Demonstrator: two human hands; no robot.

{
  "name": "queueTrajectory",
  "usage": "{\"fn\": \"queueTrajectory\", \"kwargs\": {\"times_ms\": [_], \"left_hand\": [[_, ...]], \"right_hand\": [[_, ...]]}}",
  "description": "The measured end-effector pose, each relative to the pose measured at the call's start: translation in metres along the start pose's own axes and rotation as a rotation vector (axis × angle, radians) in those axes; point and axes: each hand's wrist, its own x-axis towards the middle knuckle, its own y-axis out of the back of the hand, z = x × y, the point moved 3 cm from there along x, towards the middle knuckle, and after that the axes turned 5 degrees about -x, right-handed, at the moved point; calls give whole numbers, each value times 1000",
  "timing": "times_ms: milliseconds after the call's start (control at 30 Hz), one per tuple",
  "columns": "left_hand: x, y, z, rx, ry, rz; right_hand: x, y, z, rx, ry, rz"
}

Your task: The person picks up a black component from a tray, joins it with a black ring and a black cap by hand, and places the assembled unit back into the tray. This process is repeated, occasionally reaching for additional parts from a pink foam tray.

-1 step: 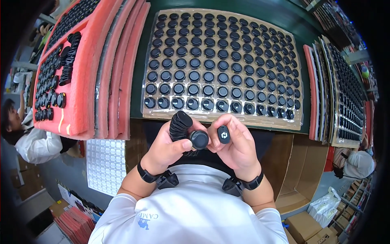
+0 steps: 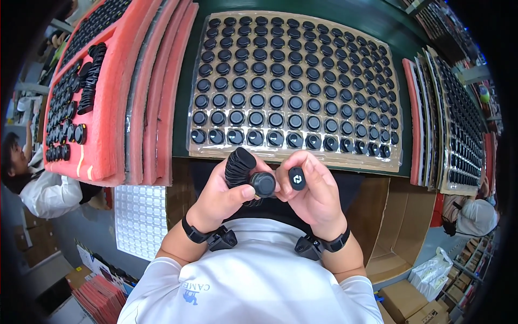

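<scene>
My left hand [image 2: 215,201] is closed round a curved stack of thin black discs [image 2: 237,166]. Between its thumb and fingers is also a round black cap-like part [image 2: 263,184], flat face up. Close beside it, my right hand [image 2: 319,202] pinches a small black oval piece [image 2: 296,179] with a white mark. The right fingertips come up to the round part's edge; whether they touch it I cannot tell. Just beyond both hands lies a clear plastic tray [image 2: 356,163] on brown board, with rows of round black parts [image 2: 275,101] in its pockets.
Pink foam trays [image 2: 110,146] holding black parts stand stacked on the left. More filled trays [image 2: 458,124] lean at the right. An open cardboard box [image 2: 402,227] is below the table edge. Other people [image 2: 51,191] are at the far left and right.
</scene>
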Motion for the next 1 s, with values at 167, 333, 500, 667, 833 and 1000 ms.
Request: {"fn": "queueTrajectory", "kwargs": {"times_ms": [167, 333, 500, 667, 833, 1000], "left_hand": [[-3, 2, 2, 270, -148, 30], [-7, -7, 5, 451, -300, -2], [-7, -7, 6, 481, -384, -60], [-5, -10, 6, 473, -396, -35], [-5, -10, 5, 472, -377, -89], [-4, -9, 4, 479, -400, -113]], "right_hand": [[-7, -2, -8, -461, 141, 106], [-6, -18, -12, -1050, 414, 7], [-5, -18, -4, -816, 303, 42], [-7, -17, -3, -1042, 398, -18], [-8, -9, 0, -490, 196, 46], [-9, -13, 0, -846, 356, -28]]}}
